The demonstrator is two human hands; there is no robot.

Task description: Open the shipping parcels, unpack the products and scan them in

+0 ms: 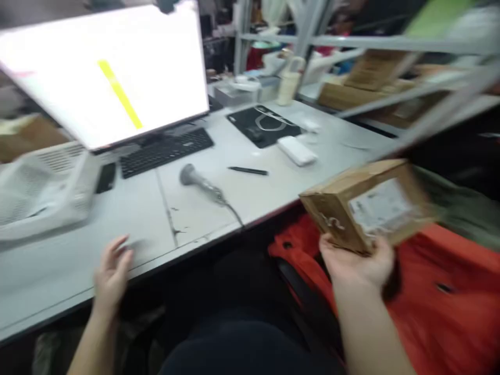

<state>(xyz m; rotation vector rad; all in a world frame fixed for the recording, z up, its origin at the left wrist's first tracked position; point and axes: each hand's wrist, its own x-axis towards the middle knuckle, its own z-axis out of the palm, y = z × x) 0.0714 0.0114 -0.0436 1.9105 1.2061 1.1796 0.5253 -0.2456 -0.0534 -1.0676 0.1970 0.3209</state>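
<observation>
My right hand (357, 263) grips a small brown cardboard box (367, 205) from below, off the right end of the table. The box carries a white label on its near face and is tilted. My left hand (112, 272) hovers open over the front edge of the grey table (136, 219), fingers loosely spread, holding nothing. A grey handheld scanner (201, 183) with a cable lies on the table between the two hands, nearer the left one.
A tilted bright monitor (113, 73) stands above a black keyboard (166, 150). A white basket (42, 190) sits at the left. A black pen (248, 170), a white block (297, 150) and a black mat (265, 125) lie farther back. Metal shelving (390, 47) with boxes stands right. Red fabric (449, 302) lies below.
</observation>
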